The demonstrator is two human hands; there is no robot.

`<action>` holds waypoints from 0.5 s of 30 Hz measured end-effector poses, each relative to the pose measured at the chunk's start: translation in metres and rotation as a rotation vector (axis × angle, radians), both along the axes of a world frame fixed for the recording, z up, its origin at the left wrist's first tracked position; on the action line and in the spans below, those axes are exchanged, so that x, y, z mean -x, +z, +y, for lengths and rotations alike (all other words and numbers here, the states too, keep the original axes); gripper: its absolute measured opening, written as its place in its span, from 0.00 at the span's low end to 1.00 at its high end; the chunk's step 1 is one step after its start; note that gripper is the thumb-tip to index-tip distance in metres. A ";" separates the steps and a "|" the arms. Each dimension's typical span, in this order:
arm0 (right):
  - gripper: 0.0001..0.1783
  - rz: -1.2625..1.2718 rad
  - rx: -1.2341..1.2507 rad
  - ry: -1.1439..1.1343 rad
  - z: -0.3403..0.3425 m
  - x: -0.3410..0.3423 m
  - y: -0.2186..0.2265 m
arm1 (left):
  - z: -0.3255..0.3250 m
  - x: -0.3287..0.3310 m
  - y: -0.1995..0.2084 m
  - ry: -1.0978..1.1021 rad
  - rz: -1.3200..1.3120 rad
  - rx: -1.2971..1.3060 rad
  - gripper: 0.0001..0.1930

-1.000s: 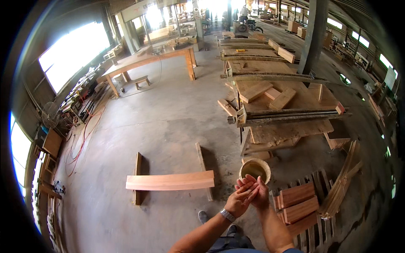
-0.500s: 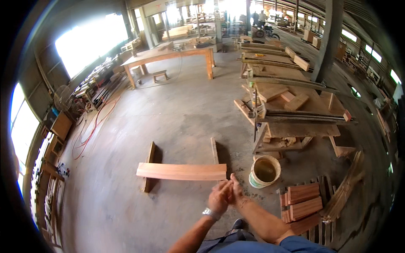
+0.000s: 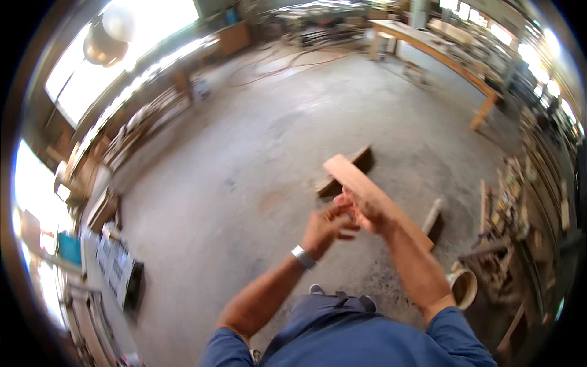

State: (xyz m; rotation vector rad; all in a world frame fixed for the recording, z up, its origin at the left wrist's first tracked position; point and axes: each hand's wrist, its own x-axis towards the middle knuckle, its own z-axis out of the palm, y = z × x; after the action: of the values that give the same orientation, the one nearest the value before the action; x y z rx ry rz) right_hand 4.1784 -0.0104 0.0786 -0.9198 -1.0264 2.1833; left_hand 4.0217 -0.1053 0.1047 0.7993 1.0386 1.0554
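My left hand (image 3: 330,231), with a silver watch (image 3: 302,257) on its wrist, is raised in front of me with its fingers spread and a little blurred. Close against it is my right hand (image 3: 365,214), its fingers stretched out toward the left one. Neither hand holds anything that I can see. Below and behind them a reddish plank (image 3: 391,208) lies slantwise, partly covered by my right hand and forearm. It rests across two wooden strips on the floor, a farther one (image 3: 330,186) and a nearer one (image 3: 433,215).
A pale bucket (image 3: 465,289) stands at the right, beside benches and racks with wood scraps (image 3: 507,196). A long wooden table (image 3: 440,52) is at the back right. Reddish hoses (image 3: 275,74) run over the far floor. A dark-edged grey box (image 3: 119,269) lies at the left.
My view has swung to the left, so the plank and bucket appear farther right and slanted. My hands were clasped together; now their fingers are loosened and spread.
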 end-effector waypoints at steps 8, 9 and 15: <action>0.30 0.723 -0.577 0.850 0.064 0.192 0.263 | 0.025 0.207 0.256 -0.218 0.003 -0.633 0.25; 0.29 0.870 -0.515 1.000 0.073 0.209 0.263 | 0.036 0.216 0.253 -0.246 0.061 -0.675 0.22; 0.25 -0.773 -1.314 0.624 0.193 0.250 -0.118 | 0.090 0.323 -0.086 -0.136 1.746 0.162 0.33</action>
State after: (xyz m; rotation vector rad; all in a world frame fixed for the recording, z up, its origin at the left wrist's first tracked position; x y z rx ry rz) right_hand 3.9287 0.1825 -0.0390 -0.7540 -2.8521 0.8866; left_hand 3.6987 -0.0155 0.0182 1.6416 2.3735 -0.1312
